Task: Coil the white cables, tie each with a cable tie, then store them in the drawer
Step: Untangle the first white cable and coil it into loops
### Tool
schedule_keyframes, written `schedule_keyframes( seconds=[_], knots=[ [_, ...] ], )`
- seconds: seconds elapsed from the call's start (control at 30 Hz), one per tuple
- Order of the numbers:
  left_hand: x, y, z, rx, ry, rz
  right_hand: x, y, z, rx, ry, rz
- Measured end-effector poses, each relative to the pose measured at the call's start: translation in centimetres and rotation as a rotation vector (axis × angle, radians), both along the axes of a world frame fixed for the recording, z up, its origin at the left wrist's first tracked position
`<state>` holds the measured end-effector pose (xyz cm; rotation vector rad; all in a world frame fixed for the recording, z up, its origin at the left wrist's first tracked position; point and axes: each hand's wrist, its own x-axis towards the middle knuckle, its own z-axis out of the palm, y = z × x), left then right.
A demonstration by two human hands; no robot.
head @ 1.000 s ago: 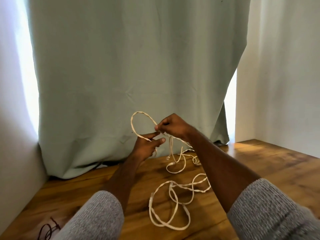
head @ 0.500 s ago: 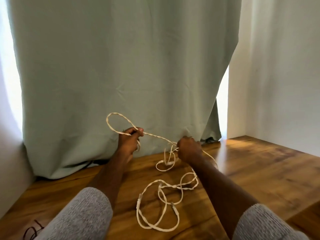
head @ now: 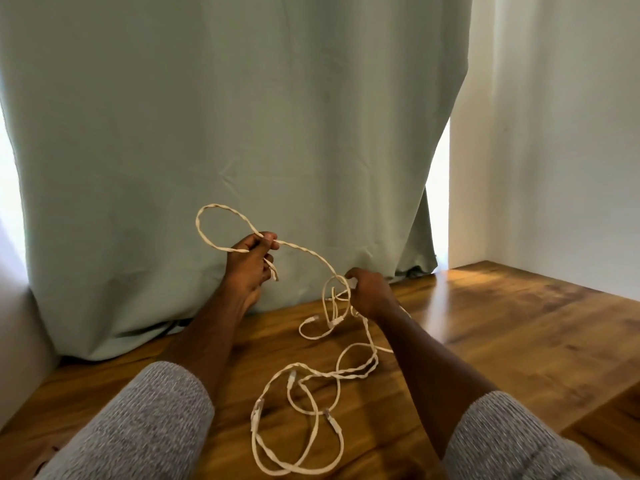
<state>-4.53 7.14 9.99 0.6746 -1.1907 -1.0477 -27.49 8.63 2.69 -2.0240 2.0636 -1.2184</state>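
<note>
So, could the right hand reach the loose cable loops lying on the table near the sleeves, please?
Probably yes: the right hand only pinches the cable above the table, and nothing lies between it and the loose loops, though it must let go first.

Both arms wear sleeves of a heathered grey knit with a fine ribbed, speckled texture. The left sleeve (head: 145, 420) and the right sleeve (head: 512, 441) are each pushed up well behind the hands, leaving the forearms bare. The left hand (head: 251, 263) and right hand (head: 370, 292) are bare, with no gloves.
</note>
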Motion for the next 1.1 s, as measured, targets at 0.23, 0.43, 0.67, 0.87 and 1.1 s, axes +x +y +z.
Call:
schedule_keyframes(
  seconds=[0.23,0.43,0.67,0.87,1.1],
  knots=[
    [0.0,-0.3,-0.3,0.01,0.003,-0.002,-0.3,-1.5,-1.1,0.087,0.047,-0.069],
    [-0.1,-1.7,-2.7,0.056,-0.183,0.067,-1.0,-2.1,5.7,-0.177,-0.197,-0.054],
    [-3.7,-0.4,-4.0,0.058,-0.408,-0.007,0.4,-2.1,8.8,-0.116,-0.221,0.131],
    [-5.9,0.2,-5.9,0.037,-0.43,-0.018,1.3,-2.1,7.8,-0.079,-0.313,0.222],
    [-7.1,-0.9,-7.2,0.078,-0.491,0.027,1.9,-1.7,6.9,-0.022,-0.373,0.327]
  ],
)
